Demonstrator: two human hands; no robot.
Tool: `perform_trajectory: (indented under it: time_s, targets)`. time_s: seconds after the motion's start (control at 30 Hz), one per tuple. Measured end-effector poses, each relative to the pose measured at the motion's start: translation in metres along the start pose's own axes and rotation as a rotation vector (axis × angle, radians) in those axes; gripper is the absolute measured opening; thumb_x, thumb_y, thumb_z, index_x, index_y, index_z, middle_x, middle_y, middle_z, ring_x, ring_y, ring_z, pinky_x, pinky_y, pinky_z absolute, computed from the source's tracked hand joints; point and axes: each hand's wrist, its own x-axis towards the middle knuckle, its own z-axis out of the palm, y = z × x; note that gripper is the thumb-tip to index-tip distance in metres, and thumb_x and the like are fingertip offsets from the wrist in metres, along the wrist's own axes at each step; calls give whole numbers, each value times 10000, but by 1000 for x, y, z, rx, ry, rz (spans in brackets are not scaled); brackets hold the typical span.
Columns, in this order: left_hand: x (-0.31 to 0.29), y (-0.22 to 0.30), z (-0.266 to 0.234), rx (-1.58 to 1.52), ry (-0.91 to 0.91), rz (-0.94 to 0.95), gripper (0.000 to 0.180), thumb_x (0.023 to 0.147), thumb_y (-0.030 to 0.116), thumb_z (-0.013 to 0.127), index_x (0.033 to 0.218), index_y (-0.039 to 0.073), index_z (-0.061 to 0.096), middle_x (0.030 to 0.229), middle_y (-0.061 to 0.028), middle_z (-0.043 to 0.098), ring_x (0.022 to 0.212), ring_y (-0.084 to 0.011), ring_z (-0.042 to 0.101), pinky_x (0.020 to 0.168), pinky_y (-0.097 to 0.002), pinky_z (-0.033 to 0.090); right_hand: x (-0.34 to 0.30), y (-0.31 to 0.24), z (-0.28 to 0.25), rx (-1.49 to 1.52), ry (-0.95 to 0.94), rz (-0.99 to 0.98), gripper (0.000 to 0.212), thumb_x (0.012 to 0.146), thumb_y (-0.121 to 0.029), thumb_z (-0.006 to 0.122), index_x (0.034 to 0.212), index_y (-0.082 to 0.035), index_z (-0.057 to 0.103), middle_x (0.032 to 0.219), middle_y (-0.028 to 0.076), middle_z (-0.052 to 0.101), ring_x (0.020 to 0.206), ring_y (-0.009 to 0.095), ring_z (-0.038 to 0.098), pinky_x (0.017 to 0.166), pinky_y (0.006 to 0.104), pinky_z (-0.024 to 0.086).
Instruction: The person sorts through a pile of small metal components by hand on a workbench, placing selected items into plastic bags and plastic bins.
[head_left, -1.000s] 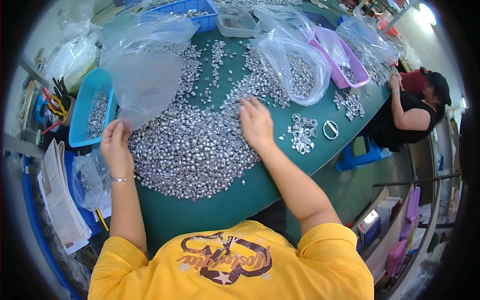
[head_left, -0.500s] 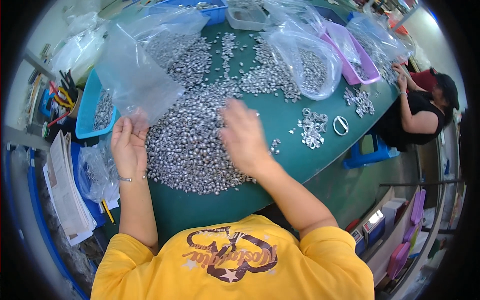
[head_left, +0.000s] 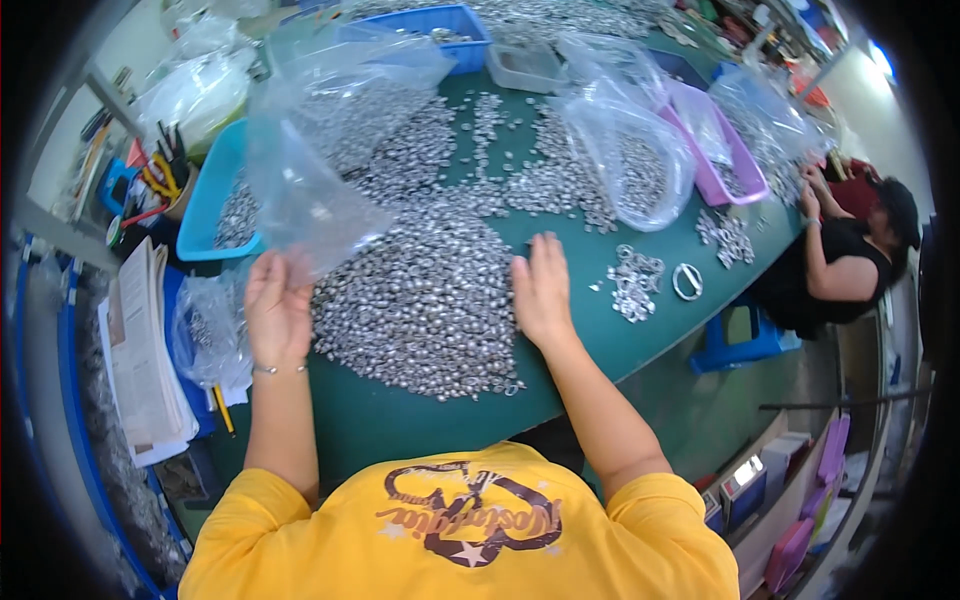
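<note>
A heap of small, shiny grey metal pieces (head_left: 420,310) lies in front of me on the green table (head_left: 560,385). My left hand (head_left: 279,312) is at the heap's left edge, fingers closed on the lower corner of a transparent plastic bag (head_left: 310,205). That bag leans over the far left of the pieces, and more of them show through it. At the heap's right edge my right hand (head_left: 543,295) rests with its fingers stretched out, side against the pieces, holding nothing.
A turquoise bin (head_left: 188,240) stands at left, a blue tray (head_left: 470,58) at the far side. Farther right are an open plastic bag (head_left: 655,212) of pieces, a pink basket (head_left: 745,195), silvery parts (head_left: 632,285) and a ring (head_left: 687,282). Another person (head_left: 850,240) sits at right.
My right hand has gone from over the heap to its right edge, and stray pieces there now lie against the heap. My left hand keeps hold of the bag. The view has shifted slightly.
</note>
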Motion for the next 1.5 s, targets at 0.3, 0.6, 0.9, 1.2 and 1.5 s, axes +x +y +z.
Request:
perform_trajectory:
  time_s: [0.3, 0.6, 0.9, 1.2, 1.5]
  targets:
    - [-35, -29, 67, 580, -299, 134, 65, 901, 56, 520, 960, 44, 497, 849, -38, 605, 798, -108, 580, 741, -229, 459, 10, -74, -43, 905, -180, -24, 508, 827, -203, 652, 1234, 37, 465, 1301, 205, 450, 1200, 272, 443, 998, 355, 349]
    - [-51, -45, 112, 474, -518, 9, 71, 906, 18, 478, 976, 11, 486, 882, -139, 643, 748, -178, 638, 710, -280, 526, 41, 32, -155, 671, 521, 205, 154, 898, -180, 577, 827, -44, 592, 791, -21, 567, 707, 69, 494, 641, 227, 428]
    - [-45, -56, 106, 478, -486, -114, 76, 900, 24, 495, 972, 5, 509, 839, -115, 644, 726, -154, 631, 669, -252, 519, 81, 185, -209, -330, 327, 471, 942, 714, -320, 717, 1359, 80, 160, 1334, 294, 337, 1247, 397, 342, 1045, 414, 274]
    - [-36, -64, 122, 1170, -685, 435, 251, 791, 51, 595, 1041, 42, 570, 1068, -118, 621, 1070, -313, 553, 923, -414, 409, 100, 66, -121, -593, 53, -321, 641, 604, -329, 775, 1107, -36, 506, 1119, 140, 512, 1080, 283, 468, 946, 419, 305]
    - [-41, -84, 124, 1709, -836, 611, 373, 729, 229, 671, 1046, 46, 601, 1280, -166, 474, 1236, -350, 383, 1021, -519, 239, 146, 116, -114, -660, -95, -216, 129, 781, -212, 552, 788, -92, 598, 785, 107, 631, 768, 282, 625, 660, 428, 468]
